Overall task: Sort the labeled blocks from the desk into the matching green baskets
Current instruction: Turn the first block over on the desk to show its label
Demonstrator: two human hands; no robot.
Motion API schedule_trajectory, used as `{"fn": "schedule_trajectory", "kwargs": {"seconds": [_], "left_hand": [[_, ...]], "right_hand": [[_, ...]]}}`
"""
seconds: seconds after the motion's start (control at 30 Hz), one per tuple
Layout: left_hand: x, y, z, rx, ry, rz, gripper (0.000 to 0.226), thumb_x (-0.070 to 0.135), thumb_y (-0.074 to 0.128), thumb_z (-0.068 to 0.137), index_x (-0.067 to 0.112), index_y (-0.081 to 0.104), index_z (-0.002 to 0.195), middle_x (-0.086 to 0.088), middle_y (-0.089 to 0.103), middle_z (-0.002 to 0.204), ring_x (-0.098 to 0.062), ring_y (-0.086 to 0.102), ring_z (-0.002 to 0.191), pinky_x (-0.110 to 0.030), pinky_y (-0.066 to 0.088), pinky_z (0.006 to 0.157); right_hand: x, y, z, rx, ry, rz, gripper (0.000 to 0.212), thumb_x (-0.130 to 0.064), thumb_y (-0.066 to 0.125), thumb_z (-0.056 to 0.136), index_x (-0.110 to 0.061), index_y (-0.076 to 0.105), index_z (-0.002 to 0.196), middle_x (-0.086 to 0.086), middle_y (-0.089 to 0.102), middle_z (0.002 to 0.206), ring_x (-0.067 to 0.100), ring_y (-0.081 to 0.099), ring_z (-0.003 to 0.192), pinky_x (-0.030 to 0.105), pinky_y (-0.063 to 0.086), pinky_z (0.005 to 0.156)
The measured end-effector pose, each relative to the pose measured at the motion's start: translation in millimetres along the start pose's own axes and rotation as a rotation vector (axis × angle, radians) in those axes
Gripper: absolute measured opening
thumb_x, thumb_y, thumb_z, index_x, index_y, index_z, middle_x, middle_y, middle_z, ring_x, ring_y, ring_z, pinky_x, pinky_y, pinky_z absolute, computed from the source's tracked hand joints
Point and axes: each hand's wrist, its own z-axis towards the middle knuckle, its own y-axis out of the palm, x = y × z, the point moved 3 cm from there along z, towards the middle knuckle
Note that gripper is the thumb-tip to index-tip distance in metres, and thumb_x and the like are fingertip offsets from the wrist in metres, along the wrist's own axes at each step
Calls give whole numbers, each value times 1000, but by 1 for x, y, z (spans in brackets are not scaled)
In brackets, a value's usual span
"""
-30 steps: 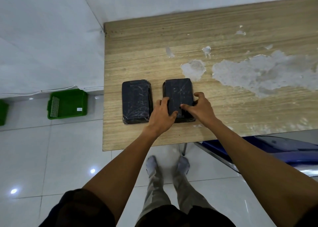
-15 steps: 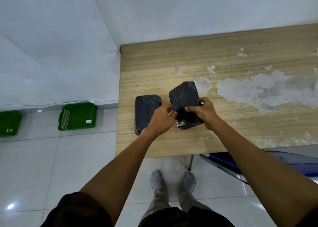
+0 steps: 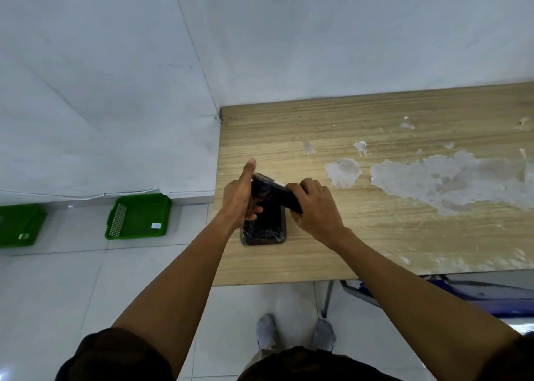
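Observation:
Both hands hold one black plastic-wrapped block (image 3: 276, 194) tilted on edge above the wooden desk (image 3: 404, 236). My left hand (image 3: 239, 198) grips its left end with the thumb pointing up. My right hand (image 3: 313, 207) grips its right end. A second black wrapped block (image 3: 264, 230) lies flat on the desk just under the lifted one, partly hidden by my hands. Two green baskets stand on the floor to the left: a nearer basket (image 3: 138, 217) with a white label, and a farther basket (image 3: 18, 226) at the frame's left edge.
The desk stands in a corner against white walls, and its top has worn pale patches (image 3: 448, 181) on the right. A blue chair (image 3: 462, 296) sits under the desk's right side. White floor tiles lie between me and the baskets. My feet (image 3: 294, 334) are below the desk's front edge.
The right-hand block was lifted off the desk, turned on edge and carried left over the other block. My view has shifted up and left, showing more wall and both baskets.

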Motion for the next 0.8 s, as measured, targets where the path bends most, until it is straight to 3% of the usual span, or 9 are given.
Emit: {"fn": "schedule_trajectory", "kwargs": {"seconds": [0.07,0.17,0.33,0.47,0.6,0.7,0.8], "left_hand": [[-8,-9,5,9,-8,33,60,62,60,75,7,64,98,-10,68,76,-22,60,53,-25,45,46],[-22,-18,12,-17,5,33,48,44,59,83,4,56,111,-11,67,85,-21,59,58,-27,44,49],[-50,-30,9,20,61,127,27,29,58,88,8,62,104,-5,67,88,-15,60,70,-23,41,53],[-78,-38,9,30,138,272,23,23,59,89,4,64,102,-8,67,96,-15,61,83,-21,45,63],[-89,-43,12,21,114,264,26,30,58,90,5,65,95,-10,69,93,-20,63,86,-27,47,70],[-87,-42,14,14,134,276,20,27,58,90,8,64,90,-9,68,91,-21,63,85,-25,47,64],[-83,-41,14,13,179,323,20,24,56,92,7,62,99,-5,65,91,-13,60,79,-19,42,58]], "right_hand": [[-8,1,0,3,-80,-82,52,-19,75,66,-14,54,113,12,59,92,28,58,79,37,47,66],[-15,6,-2,-29,-153,-162,50,-21,75,66,-16,58,112,10,62,95,27,61,84,37,50,71],[-20,19,-14,-144,-196,-205,48,-20,72,66,-19,59,113,7,64,99,26,62,87,37,50,74],[-22,34,-28,-276,-187,-206,47,-17,74,64,-18,61,109,6,66,102,25,63,89,37,52,76],[-20,39,-31,-320,-176,-149,42,-21,74,64,-17,63,104,6,66,104,26,64,92,38,52,78],[-15,37,-26,-328,-154,-81,42,-34,70,72,-16,62,108,7,63,110,27,61,100,39,48,85],[-11,32,-20,-331,-98,-42,55,-47,66,77,-16,54,122,7,55,126,28,52,117,41,39,99]]}}
